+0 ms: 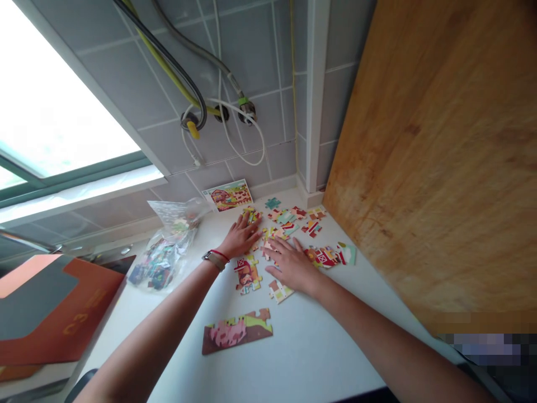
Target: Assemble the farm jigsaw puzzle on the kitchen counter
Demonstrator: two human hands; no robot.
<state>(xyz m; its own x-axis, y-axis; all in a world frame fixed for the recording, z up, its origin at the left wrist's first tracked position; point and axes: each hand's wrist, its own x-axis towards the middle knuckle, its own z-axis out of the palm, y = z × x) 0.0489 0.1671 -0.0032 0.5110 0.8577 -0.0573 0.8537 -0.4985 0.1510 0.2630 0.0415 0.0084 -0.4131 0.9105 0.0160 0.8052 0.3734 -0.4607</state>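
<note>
My left hand (241, 235) lies over loose jigsaw pieces with its fingers spread, palm down. Beside it, my right hand (291, 263) rests flat on more pieces, fingers apart. Between and beyond them is a loose heap of jigsaw pieces (289, 217), some overlapping. A joined red barn section (329, 257) lies right of my right hand. Below my left hand is a small joined section with a figure (247, 274). Nearer to me sits a joined strip with a pink pig (229, 333). Whatever is under my palms is hidden.
A picture card (230, 196) leans at the tiled wall. Clear plastic bags of pieces (161, 260) lie left on the white table (302, 347). An orange box (54, 319) stands far left. A wooden panel (436, 168) borders the right; hoses (184, 78) hang above.
</note>
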